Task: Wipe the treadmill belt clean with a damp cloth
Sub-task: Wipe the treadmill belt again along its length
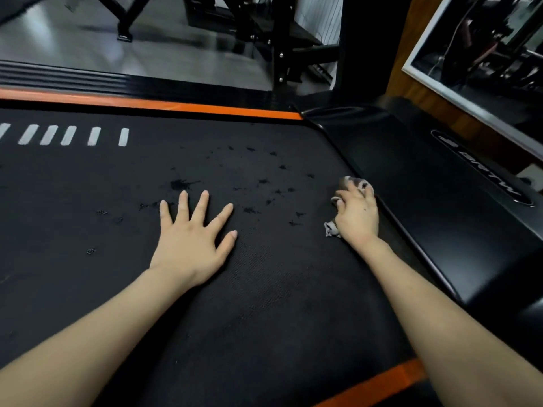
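Resting palm down on the treadmill belt (264, 304), my left hand (192, 245) lies flat with all five fingers straight and spread wide, holding nothing. Its forearm enters from the lower left corner and runs diagonally up to the wrist. Beyond it, toward the far left edge of the belt, is a row of white dashes (69, 135). An orange strip (176, 106) borders the belt on the far side.

Between my two hands the belt is black and finely textured. It carries a scatter of darker wet-looking spots (264, 183), densest just past my left fingertips and thinning toward the right.

My right hand (357, 214) sits at the belt's right edge, knuckles up, with its fingers curled over a bunched grey-and-white cloth (331, 230) and holding it down against the belt. The cloth is mostly hidden under the palm. One crumpled corner shows below the thumb side and another fold shows above the fingertips. The right forearm comes in from the lower right corner, crossing a second orange strip (379, 383) on the near side.

Just right of the cloth, touching the belt's edge, rises the glossy black motor cover (426, 186). It bears a lettered badge too blurred to read.
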Action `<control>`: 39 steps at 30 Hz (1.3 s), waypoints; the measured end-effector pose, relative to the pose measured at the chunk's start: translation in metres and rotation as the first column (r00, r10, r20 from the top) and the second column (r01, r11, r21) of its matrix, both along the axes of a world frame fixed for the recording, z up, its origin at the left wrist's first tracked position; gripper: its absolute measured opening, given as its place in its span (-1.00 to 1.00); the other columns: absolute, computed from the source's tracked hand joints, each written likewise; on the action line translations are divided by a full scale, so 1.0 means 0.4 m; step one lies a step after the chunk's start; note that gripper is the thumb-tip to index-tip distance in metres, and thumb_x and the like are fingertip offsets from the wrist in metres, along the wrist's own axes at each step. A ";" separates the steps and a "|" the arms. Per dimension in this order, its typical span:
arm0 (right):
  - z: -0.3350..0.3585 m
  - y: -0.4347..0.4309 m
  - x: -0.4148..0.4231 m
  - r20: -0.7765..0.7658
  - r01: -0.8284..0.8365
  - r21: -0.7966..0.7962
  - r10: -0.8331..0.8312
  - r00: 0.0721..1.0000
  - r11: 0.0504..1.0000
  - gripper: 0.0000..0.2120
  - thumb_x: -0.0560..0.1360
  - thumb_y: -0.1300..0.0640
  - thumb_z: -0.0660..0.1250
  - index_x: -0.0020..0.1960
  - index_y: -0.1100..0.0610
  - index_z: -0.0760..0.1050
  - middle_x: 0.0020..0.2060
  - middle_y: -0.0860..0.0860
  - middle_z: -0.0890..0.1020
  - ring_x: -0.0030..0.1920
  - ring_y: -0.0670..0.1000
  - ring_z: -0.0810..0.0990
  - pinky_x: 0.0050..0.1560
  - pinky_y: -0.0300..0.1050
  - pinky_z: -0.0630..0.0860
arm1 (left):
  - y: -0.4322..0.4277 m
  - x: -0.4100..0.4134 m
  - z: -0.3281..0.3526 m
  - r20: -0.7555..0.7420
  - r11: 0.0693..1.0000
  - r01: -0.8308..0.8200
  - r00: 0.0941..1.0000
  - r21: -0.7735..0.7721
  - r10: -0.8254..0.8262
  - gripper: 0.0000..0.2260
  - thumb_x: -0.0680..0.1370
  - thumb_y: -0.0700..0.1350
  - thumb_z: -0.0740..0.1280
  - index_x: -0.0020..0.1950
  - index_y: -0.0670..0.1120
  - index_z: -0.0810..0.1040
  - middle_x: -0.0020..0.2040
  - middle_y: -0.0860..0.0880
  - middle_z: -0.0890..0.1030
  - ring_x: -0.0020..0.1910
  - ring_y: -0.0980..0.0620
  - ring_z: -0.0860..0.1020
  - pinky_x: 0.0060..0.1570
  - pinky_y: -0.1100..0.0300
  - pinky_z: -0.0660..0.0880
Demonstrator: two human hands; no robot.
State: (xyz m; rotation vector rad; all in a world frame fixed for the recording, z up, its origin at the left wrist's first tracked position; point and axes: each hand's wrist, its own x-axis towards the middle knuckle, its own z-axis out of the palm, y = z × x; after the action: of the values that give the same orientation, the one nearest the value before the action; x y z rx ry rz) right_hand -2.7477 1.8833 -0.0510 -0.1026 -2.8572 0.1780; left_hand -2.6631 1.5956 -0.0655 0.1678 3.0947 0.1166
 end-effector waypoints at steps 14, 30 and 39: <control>0.024 0.073 -0.045 0.103 -0.165 0.036 0.161 0.982 0.986 -0.47 0.38 0.34 0.36 0.34 0.31 0.40 0.44 0.19 0.29 0.44 0.27 0.20 0.47 0.06 0.11 | -0.008 -0.007 -0.024 -0.079 0.998 0.023 0.997 0.053 -0.019 -0.41 0.54 0.31 -0.25 0.51 0.17 0.14 0.52 -0.13 0.19 0.50 -0.26 0.07 0.41 -0.22 -0.13; 0.026 -0.064 -0.142 0.185 -0.299 -0.029 0.299 0.936 0.954 -0.42 0.39 0.30 0.37 0.40 0.19 0.36 0.52 -0.01 0.11 0.49 0.16 0.06 0.44 0.08 0.20 | 0.019 -0.157 0.008 0.041 0.990 -0.134 0.990 0.039 0.133 -0.44 0.54 0.30 -0.26 0.53 0.20 -0.12 0.56 -0.09 -0.14 0.50 -0.28 -0.21 0.42 -0.24 -0.25; 0.027 0.070 0.080 0.192 -0.470 -0.087 0.478 0.857 0.878 -0.48 0.45 0.37 0.29 0.40 0.23 0.34 0.48 -0.03 0.16 0.48 0.12 0.14 0.41 0.08 0.27 | 0.020 -0.159 -0.014 -0.054 0.988 -0.145 0.988 0.049 0.148 -0.35 0.44 0.33 -0.38 0.52 0.21 -0.15 0.57 -0.08 -0.10 0.50 -0.27 -0.20 0.42 -0.24 -0.25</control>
State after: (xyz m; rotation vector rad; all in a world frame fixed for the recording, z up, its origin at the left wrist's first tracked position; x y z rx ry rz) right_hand -2.7157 1.9114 -0.0403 0.6229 -3.0323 0.3357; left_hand -2.7266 1.6035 -0.0710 -0.0562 3.1607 0.1892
